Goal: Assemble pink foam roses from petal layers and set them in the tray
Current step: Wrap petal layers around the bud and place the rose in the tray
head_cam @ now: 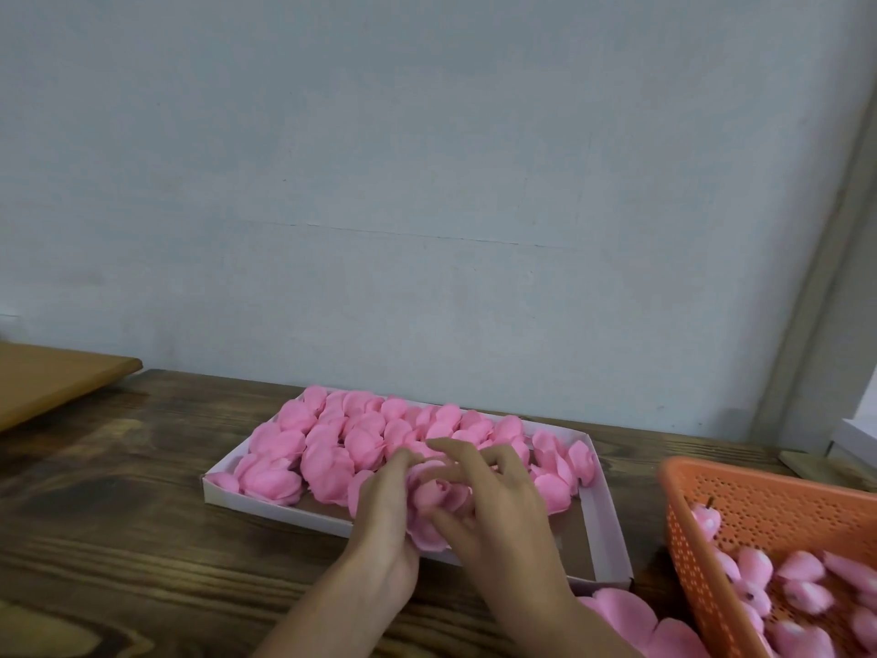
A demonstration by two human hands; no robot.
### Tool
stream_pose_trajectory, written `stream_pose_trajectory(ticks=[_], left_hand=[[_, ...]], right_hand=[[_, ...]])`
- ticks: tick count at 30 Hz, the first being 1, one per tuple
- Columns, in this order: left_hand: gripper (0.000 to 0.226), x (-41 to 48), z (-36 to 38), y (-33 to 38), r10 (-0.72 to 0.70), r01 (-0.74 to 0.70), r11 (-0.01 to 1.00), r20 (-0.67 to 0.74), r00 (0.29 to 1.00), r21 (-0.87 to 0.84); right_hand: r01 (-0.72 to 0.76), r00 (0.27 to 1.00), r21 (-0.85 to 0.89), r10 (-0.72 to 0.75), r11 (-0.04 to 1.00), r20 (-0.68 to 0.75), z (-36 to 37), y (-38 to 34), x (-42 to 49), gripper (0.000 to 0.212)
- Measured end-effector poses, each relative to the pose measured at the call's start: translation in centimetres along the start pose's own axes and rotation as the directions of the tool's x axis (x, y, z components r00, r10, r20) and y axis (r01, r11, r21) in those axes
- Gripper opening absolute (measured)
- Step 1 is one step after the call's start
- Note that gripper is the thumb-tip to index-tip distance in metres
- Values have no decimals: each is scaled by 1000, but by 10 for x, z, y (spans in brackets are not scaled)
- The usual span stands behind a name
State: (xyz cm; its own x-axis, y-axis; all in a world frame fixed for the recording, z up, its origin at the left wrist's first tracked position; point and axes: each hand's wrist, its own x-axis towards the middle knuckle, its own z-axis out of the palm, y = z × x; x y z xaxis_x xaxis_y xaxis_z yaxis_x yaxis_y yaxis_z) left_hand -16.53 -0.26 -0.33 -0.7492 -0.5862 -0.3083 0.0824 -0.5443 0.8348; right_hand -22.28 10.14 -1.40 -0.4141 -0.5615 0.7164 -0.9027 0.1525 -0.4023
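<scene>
Fingers of our left hand [385, 510] and right hand [496, 508] curl round a half-formed pink foam rose [434, 503] over the near side of the tray [284, 508]; soft, light and easily creased, it seems best cupped gently at its base.

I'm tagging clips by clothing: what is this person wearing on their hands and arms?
Nothing visible. The left hand and right hand are bare, with no gloves, rings or watch in view. Both forearms are bare down to the frame's bottom edge, so no sleeves show.
</scene>
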Motion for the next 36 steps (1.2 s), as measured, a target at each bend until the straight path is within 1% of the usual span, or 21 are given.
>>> stream_pose_trajectory(ticks=[1,2,3,5,8,10,13,16,19,22,24,27,30,34,36], left_hand=[[36,0,0,1,3,-3,1000,3,1000,-8],[30,-1,-1,1,2,-1,1000,6,1000,-20],[26,-1,-1,2,-2,2,1000,12,1000,-23],[30,0,-2,4,-18,18,1000,-5,1000,-17],[42,-1,-2,5,-33,33,999,-19,999,-5],[40,-3,-1,5,-46,46,999,-10,999,-22],[29,-3,2,3,-47,48,999,49,998,-15],[29,-2,3,3,-57,57,998,55,997,-10],[34,-2,2,4,-79,80,997,45,996,-22],[47,1,1,0,-75,78,996,60,995,-51],[47,0,1,-1,-83,89,993,77,994,-82],[34,-3,2,2,-93,104,986,85,992,-130],[30,-1,0,6,-112,120,974,56,992,-191],[18,0,-4,15,-89,104,968,76,993,-226],[14,-2,-5,18,-93,104,955,53,994,-277]], right_hand=[[-51,998,13,51,999,-22,2,7,0,60],[-91,996,22,91,996,-11,1,7,0,56],[-100,995,29,100,995,-11,1,8,-1,53],[-51,998,2,51,999,-26,-1,-1,2,49],[-3,1000,-1,3,1000,24,-4,-10,2,52],[36,999,-3,-36,999,3,-4,-11,2,49],[43,997,-30,-44,999,-62,-4,-9,3,39],[21,999,-67,-23,998,-40,-3,-5,3,31],[34,999,-146,-39,989,-33,2,3,2,27],[-2,1000,-158,1,988,-9,4,7,0,26],[-12,999,-152,17,988,33,4,6,0,24],[-37,996,-102,45,994,79,2,7,1,29],[-86,994,41,82,995,77,-3,3,0,38],[-169,981,276,187,946,-43,-5,1,0,20],[-193,975,318,217,928,-42,-5,3,0,9]])
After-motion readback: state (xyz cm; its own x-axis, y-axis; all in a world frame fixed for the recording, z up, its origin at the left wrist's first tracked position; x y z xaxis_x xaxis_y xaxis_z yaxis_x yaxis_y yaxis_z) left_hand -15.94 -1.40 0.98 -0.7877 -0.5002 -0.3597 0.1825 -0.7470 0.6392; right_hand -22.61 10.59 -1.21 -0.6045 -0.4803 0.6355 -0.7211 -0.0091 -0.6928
